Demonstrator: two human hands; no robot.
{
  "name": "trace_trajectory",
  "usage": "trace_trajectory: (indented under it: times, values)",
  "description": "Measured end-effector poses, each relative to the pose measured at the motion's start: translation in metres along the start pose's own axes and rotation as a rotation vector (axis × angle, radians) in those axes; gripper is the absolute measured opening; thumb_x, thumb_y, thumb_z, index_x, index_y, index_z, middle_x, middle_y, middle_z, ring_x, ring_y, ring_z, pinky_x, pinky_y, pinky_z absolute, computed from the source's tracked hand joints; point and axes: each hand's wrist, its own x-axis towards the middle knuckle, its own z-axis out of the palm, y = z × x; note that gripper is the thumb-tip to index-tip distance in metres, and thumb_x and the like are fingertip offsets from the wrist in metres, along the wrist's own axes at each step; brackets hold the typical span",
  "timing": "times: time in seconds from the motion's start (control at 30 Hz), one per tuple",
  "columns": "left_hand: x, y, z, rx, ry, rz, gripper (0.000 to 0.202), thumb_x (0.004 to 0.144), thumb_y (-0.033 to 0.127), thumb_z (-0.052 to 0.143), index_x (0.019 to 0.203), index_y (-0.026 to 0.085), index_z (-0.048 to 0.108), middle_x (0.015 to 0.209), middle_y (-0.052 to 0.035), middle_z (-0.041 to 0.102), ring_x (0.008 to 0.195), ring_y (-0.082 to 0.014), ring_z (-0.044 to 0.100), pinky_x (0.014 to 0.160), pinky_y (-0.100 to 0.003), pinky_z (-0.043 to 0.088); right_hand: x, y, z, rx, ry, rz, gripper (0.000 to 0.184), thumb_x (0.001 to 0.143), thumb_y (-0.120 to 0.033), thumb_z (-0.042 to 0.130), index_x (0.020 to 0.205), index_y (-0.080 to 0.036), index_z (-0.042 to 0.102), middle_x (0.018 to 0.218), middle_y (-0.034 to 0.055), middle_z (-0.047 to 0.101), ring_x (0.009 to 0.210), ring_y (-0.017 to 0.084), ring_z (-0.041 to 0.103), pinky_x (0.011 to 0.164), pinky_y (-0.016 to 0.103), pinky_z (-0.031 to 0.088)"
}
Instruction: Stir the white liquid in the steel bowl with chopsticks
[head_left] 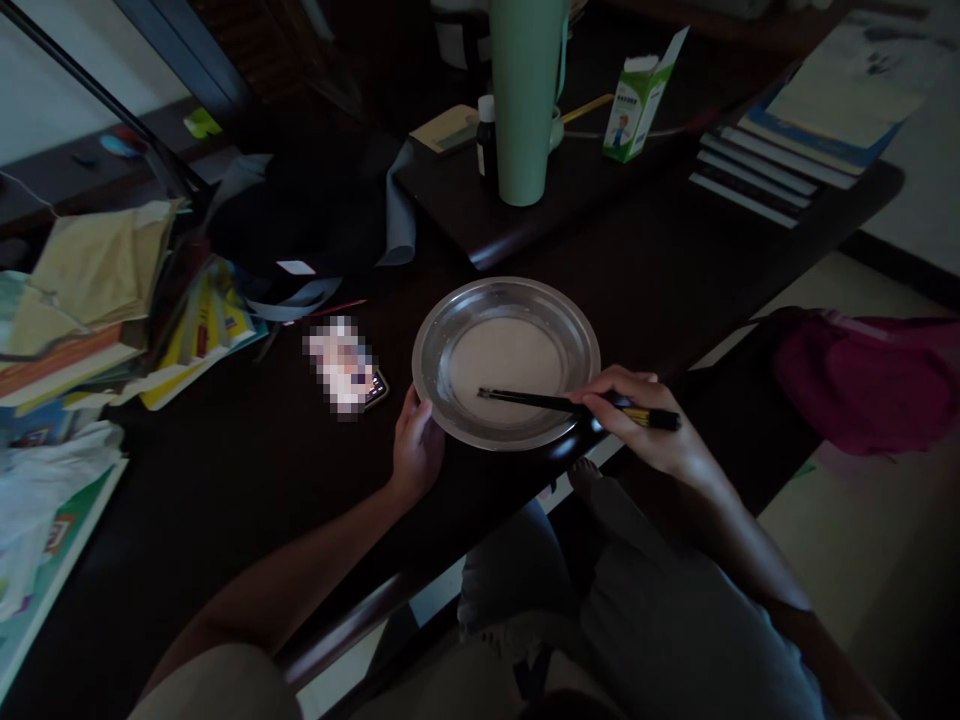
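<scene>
A round metal bowl (433, 395) with a wide rim rests at the front edge of the dark table, and a whitish liquid or paste (510, 350) covers its bottom. My left hand (416, 445) grips the bowl's rim at the lower left, the thumb on top and the fingers partly hidden below. Between the fingers of my right hand (645, 420) is a pair of black chopsticks (536, 401), gold near the thick ends. Their tips reach over the bowl and touch, or hang just above, the white contents; I cannot tell which.
Left of the bowl lies a phone (375, 388), its screen blurred out. Beyond stand a tall green tumbler (521, 110), a dark bottle (487, 140) and a green-and-white carton (634, 110). Books (772, 160) are stacked at right; papers (97, 265) crowd the left. A pink bag (862, 385) sits beside the table.
</scene>
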Motion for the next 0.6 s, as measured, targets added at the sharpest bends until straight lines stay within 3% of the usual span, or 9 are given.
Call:
trace_trajectory:
  times: [0.13,0.27,0.47,0.6]
  values:
    - [0.0,-0.001,0.0,0.003,0.009,-0.008,0.041,0.087,0.055,0.085,0.116,0.027,0.077,0.125,-0.0072,0.08,0.129,-0.0338,0.073,0.115,-0.051,0.056,0.012,0.008,0.015,-0.041,0.074,-0.001,0.02,0.099,-0.042,0.067,0.091,-0.031,0.081,0.099,0.0028,0.087,0.095,0.027,0.08,0.098,0.052,0.048]
    - [0.001,-0.001,0.0,-0.01,0.03,-0.008,0.043,0.084,0.055,0.086,0.115,0.027,0.078,0.125,-0.0063,0.081,0.128,-0.0337,0.074,0.115,-0.051,0.057,0.015,0.013,0.013,-0.051,0.18,-0.006,0.017,0.099,-0.038,0.067,0.09,-0.03,0.08,0.1,0.0036,0.088,0.098,0.029,0.081,0.096,0.052,0.05]
    - [0.001,-0.002,-0.001,0.009,0.029,0.0,0.043,0.085,0.056,0.085,0.116,0.027,0.078,0.124,-0.0067,0.081,0.127,-0.0332,0.074,0.115,-0.051,0.056,0.0,0.008,-0.018,-0.086,0.234,0.042,0.018,0.097,-0.04,0.07,0.086,-0.03,0.08,0.098,0.0034,0.088,0.091,0.029,0.081,0.088,0.049,0.055]
    - [0.0,-0.002,-0.002,0.0,0.025,-0.009,0.045,0.085,0.057,0.085,0.118,0.027,0.078,0.126,-0.0076,0.081,0.128,-0.0336,0.074,0.114,-0.052,0.058,-0.01,-0.003,-0.04,-0.063,0.123,0.057,0.018,0.098,-0.044,0.07,0.09,-0.032,0.082,0.096,0.0022,0.088,0.089,0.027,0.082,0.085,0.047,0.057]
